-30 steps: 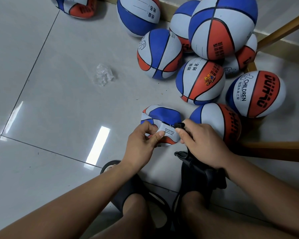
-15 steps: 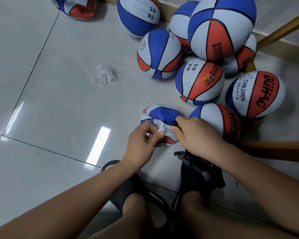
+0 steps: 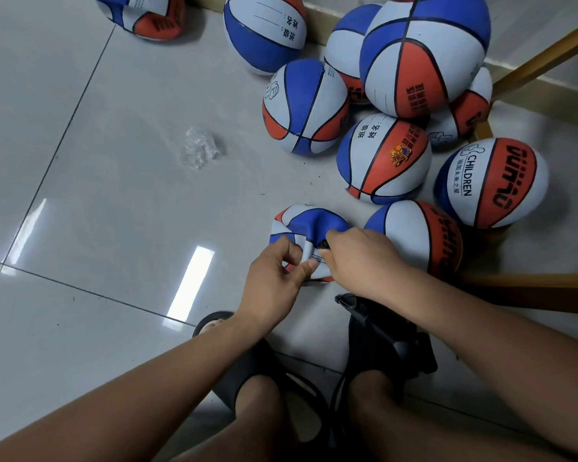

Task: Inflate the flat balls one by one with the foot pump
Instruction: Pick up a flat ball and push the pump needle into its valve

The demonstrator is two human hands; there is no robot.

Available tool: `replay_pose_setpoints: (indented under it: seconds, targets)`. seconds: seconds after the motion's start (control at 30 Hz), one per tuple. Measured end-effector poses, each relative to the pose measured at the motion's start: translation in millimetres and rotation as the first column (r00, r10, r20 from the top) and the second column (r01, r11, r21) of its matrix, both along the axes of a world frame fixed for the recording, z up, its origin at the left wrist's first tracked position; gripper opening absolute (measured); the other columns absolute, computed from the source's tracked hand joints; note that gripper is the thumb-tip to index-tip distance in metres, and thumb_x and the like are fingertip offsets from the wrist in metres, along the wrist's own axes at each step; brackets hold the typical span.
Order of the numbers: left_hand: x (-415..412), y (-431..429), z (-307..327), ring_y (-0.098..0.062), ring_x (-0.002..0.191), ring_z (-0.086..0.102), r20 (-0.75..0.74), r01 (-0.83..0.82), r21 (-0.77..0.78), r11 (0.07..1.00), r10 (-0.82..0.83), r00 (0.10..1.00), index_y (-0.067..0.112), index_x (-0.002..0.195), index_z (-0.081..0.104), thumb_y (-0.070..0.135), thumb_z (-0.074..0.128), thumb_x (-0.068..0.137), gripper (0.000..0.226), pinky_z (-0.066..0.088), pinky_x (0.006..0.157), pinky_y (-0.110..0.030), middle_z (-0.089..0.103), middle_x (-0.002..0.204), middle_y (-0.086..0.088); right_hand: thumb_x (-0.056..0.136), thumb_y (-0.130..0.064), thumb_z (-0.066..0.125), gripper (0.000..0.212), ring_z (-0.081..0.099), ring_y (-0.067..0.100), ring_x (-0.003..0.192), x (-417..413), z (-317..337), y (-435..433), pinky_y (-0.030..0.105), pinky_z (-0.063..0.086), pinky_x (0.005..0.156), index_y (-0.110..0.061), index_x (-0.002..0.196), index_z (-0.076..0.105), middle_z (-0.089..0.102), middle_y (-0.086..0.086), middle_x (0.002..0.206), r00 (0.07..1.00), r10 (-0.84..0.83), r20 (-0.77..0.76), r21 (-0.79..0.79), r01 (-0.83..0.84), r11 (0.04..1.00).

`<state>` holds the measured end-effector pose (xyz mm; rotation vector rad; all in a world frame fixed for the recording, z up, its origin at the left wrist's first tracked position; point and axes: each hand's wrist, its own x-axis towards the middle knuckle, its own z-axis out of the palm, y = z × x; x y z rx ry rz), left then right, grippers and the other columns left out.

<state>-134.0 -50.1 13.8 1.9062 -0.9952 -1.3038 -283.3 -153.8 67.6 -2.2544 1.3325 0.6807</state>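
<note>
Right hand covers most of nozzle; left hand pinches flat ball.

left hand and right hand curled, pinching.

Glossy tiled floor; pebbled matt rubber balls; crinkled clear plastic wrapper; varnished wooden leg, upper right.
</note>
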Motion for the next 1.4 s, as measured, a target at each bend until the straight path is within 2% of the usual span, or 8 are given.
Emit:
replay_pose_setpoints:
  seconds: [0.23, 0.47, 0.7, 0.9, 1.07, 1.2, 1.3, 1.4]
  targets:
    - [-0.2, -1.5, -2.5, -0.02, 0.068, 0.059, 0.036, -0.001, -0.008, 1.0, 0.001, 0.999, 0.02, 0.084, 0.054, 0.029, 0.079, 0.094, 0.029, 0.048, 0.065, -0.034, 0.066, 0.087, 0.001, 0.11, -0.031, 0.048, 0.014, 0.056, 0.03, 0.088, 13.0, -7.1, 6.8, 0.036, 0.034, 0.069, -0.018, 0.107, 0.05, 0.07, 0.009, 0.112, 0.998, -0.006, -0.068, -0.007, 0.006, 1.0]
    - [1.0, -4.8, 3.7, -0.023, 0.07, 0.068, 0.009, -0.044, 0.009, 0.999, 0.044, 0.999, 0.023, 0.082, 0.054, 0.026, 0.081, 0.093, 0.03, 0.046, 0.06, -0.024, 0.069, 0.08, 0.002, 0.114, -0.045, 0.04, 0.033, 0.068, 0.038, 0.093, 1.0, -22.5, 19.7, 0.04, 0.039, 0.065, -0.015, 0.102, 0.046, 0.066, 0.012, 0.095, 0.985, -0.144, 0.1, -0.013, 0.146, 0.989]
    - [3.8, -6.5, 19.3, -0.012, 0.067, 0.073, -0.062, -0.085, 0.017, 0.996, 0.086, 0.994, 0.014, 0.089, 0.06, 0.026, 0.082, 0.095, 0.026, 0.043, 0.055, -0.009, 0.075, 0.087, -0.009, 0.113, -0.054, 0.032, 0.035, 0.065, 0.04, 0.084, -11.5, -6.4, 14.3, 0.041, 0.032, 0.061, -0.02, 0.103, 0.035, 0.067, 0.012, 0.09, 0.988, -0.048, 0.148, -0.075, 0.059, 0.995]
    - [6.0, -5.7, 11.0, -0.019, 0.079, 0.076, 0.008, -0.023, 0.002, 1.0, 0.023, 1.0, 0.027, 0.086, 0.06, 0.037, 0.076, 0.097, 0.022, 0.061, 0.074, -0.046, 0.074, 0.089, 0.007, 0.113, -0.039, 0.043, 0.024, 0.051, 0.034, 0.083, 2.2, -1.8, -11.2, 0.039, 0.029, 0.059, -0.018, 0.104, 0.042, 0.056, 0.01, 0.09, 0.999, -0.021, 0.047, -0.001, 0.021, 1.0]
    - [9.5, -6.5, 12.4, -0.019, 0.075, 0.068, 0.103, -0.023, -0.007, 1.0, 0.023, 0.994, 0.021, 0.085, 0.059, 0.032, 0.075, 0.095, 0.022, 0.058, 0.073, -0.045, 0.071, 0.083, 0.008, 0.108, -0.022, 0.05, 0.017, 0.048, 0.032, 0.08, 14.6, 0.8, -13.6, 0.037, 0.03, 0.061, -0.016, 0.123, 0.047, 0.068, 0.007, 0.107, 0.961, 0.258, -0.103, -0.061, -0.265, 0.962]
    - [12.7, -6.5, 9.6, -0.026, 0.078, 0.073, 0.069, 0.005, 0.021, 1.0, -0.006, 0.998, 0.023, 0.084, 0.054, 0.036, 0.074, 0.092, 0.025, 0.058, 0.076, -0.051, 0.07, 0.083, 0.001, 0.115, -0.038, 0.034, 0.035, 0.057, 0.032, 0.09, 15.9, -14.4, -8.5, 0.037, 0.037, 0.071, -0.02, 0.112, 0.064, 0.069, 0.01, 0.11, 0.99, 0.071, -0.118, -0.053, -0.078, 0.996]
    - [9.5, -7.2, 12.0, -0.024, 0.075, 0.076, 0.058, -0.002, 0.015, 1.0, 0.002, 0.998, 0.022, 0.083, 0.05, 0.029, 0.073, 0.094, 0.026, 0.06, 0.075, -0.052, 0.071, 0.084, -0.003, 0.113, -0.047, 0.038, 0.049, 0.057, 0.031, 0.084, 10.2, -32.6, -9.0, 0.037, 0.036, 0.064, -0.016, 0.076, 0.05, 0.062, 0.01, 0.088, 0.972, -0.232, 0.034, 0.132, 0.226, 0.965]
    - [7.2, -8.5, 13.8, -0.02, 0.073, 0.077, 0.041, -0.018, 0.017, 1.0, 0.017, 0.999, 0.018, 0.085, 0.051, 0.025, 0.073, 0.096, 0.025, 0.062, 0.075, -0.051, 0.072, 0.084, -0.005, 0.111, -0.051, 0.044, 0.052, 0.053, 0.028, 0.073, 4.2, -31.8, -7.9, 0.038, 0.038, 0.064, -0.015, 0.074, 0.045, 0.055, 0.006, 0.078, 0.924, -0.34, 0.173, 0.206, 0.303, 0.93]
